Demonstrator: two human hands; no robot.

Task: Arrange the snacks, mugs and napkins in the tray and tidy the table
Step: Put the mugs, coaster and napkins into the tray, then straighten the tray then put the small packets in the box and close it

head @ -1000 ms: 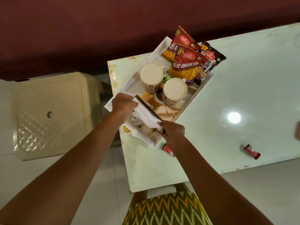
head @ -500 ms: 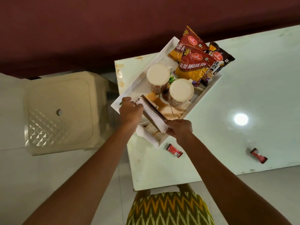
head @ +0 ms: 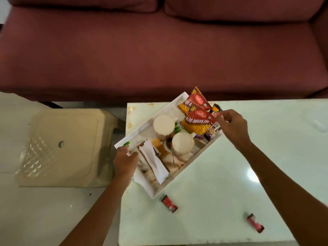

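A white tray point(head: 142, 126) lies diagonally on the left end of the pale table point(head: 221, 174). It holds two cream mugs point(head: 164, 125) point(head: 182, 143), red snack packets point(head: 199, 121) at its far end, a dark snack packet point(head: 216, 108) and white napkins point(head: 154, 162) at its near end. My left hand point(head: 125, 161) grips the tray's near-left rim. My right hand point(head: 232, 125) has its fingers curled on the dark packet at the far-right rim; whether it also holds the rim is hidden.
Two small red wrappers point(head: 169, 204) point(head: 255, 222) lie on the table outside the tray. A cream plastic stool point(head: 65, 144) stands left of the table. A maroon sofa point(head: 159, 50) runs along the far side.
My right hand has let go of the napkins and moved to the tray's far-right side. My left hand has shifted onto the tray rim. The view has tilted up towards the sofa.
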